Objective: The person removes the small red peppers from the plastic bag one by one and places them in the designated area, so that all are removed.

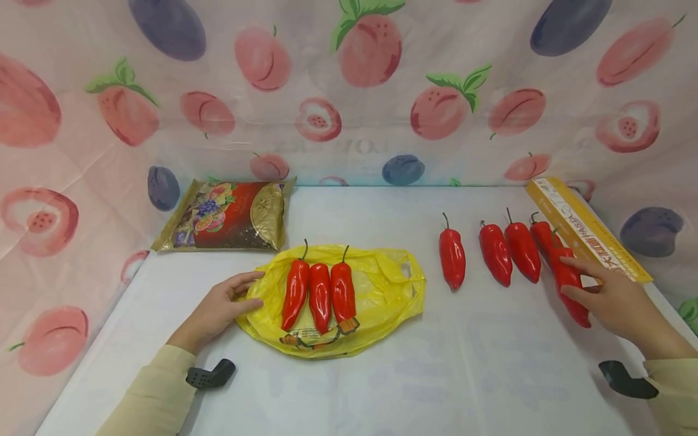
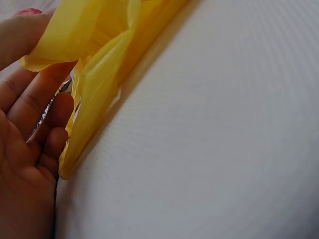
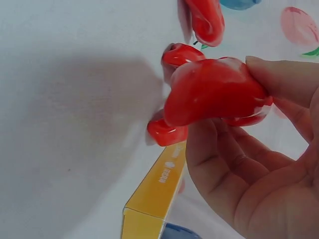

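My left hand [image 1: 218, 306] pinches the left rim of a yellow plastic bag [image 1: 382, 303], which lies spread on the table. In the left wrist view the bag's edge [image 2: 94, 109] passes between thumb and fingers. Three glossy red chili peppers [image 1: 296, 293] lie side by side on the bag, stems pointing away. At the right, my right hand [image 1: 616, 300] grips another red pepper [image 1: 569, 290] between thumb and fingers. The right wrist view shows this pepper [image 3: 214, 92] held above the table, in front of other peppers. Part of one pepper [image 1: 541, 233] is hidden behind it.
Several loose red peppers [image 1: 452, 260] lie in a row right of the bag. A yellow pasta box [image 1: 589, 230] lies slantwise at the right edge. A brown and gold packet [image 1: 234, 215] sits at the back left. A fruit-print sheet [image 1: 349, 121] stands behind.
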Tool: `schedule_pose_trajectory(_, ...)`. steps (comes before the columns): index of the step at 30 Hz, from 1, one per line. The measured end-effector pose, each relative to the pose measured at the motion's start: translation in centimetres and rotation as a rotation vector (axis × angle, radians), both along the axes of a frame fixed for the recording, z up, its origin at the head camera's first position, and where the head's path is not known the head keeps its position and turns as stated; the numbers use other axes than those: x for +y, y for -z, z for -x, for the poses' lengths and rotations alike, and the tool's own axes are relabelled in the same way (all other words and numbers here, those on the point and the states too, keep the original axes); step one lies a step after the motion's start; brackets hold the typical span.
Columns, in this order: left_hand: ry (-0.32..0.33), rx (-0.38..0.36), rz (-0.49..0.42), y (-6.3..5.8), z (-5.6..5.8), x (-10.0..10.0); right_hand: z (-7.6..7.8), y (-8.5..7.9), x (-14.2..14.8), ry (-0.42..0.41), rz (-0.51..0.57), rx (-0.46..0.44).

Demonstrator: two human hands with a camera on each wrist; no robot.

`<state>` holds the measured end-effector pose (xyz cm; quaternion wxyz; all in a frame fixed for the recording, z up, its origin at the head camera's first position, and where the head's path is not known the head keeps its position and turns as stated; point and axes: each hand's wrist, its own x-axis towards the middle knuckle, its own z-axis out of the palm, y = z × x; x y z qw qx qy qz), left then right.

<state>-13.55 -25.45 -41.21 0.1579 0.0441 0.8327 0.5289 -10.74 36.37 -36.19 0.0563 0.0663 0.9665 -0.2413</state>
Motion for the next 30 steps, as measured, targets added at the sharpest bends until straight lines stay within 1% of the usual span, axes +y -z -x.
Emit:
schedule_pose_trajectory(6, 0.006, 0.000, -0.019, 0.0, -0.1, 0.0, 0.0, 0.8, 0.2, -0.008, 0.000, 0.013)
schedule_pose_trajectory(11, 0.010, 0.006, -0.024, -0.1, -0.1, 0.0, -0.1, 1.4, 0.5, -0.007, -0.013, 0.005)
schedule_pose_trajectory(17, 0.012, 0.007, -0.031, 0.0, -0.1, 0.0, 0.1, 1.6, 0.6, 0.006, -0.032, -0.032)
schedule_pose_trajectory(23, 0.017, 0.011, -0.039, 0.1, -0.1, -0.1, 0.4, 1.8, 0.7, 0.031, -0.025, -0.056)
schedule_pose_trajectory(30, 0.015, 0.010, -0.044, 0.2, 0.0, -0.2, 0.4, 1.7, 0.8, 0.025, -0.015, -0.091)
